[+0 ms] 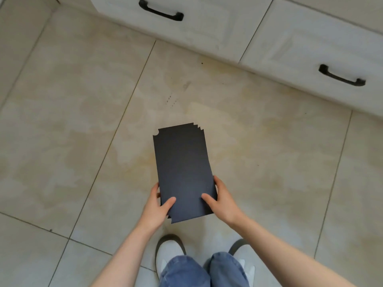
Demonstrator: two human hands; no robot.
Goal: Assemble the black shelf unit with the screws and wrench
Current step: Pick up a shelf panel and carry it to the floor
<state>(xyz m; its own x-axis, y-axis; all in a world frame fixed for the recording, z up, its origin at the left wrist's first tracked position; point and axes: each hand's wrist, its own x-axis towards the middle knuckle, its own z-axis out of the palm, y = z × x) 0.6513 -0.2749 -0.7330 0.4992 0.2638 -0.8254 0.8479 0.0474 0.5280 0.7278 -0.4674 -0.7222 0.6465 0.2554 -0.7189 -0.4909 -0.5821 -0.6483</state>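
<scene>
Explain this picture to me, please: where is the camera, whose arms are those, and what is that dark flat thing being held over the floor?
There is no machine here. A person wears a camera on the head, so this single view looks down past the arms to the feet. The left hand and the right hand grip the near end of a stack of black shelf panels with notched corners, thumbs on top. The offset edges at the far corner show there are several panels. Below them lies a beige tiled floor, and the person's white shoes and blue jeans show at the bottom. White cabinet drawers with dark handles run along the top. No screws or wrench are in view.
</scene>
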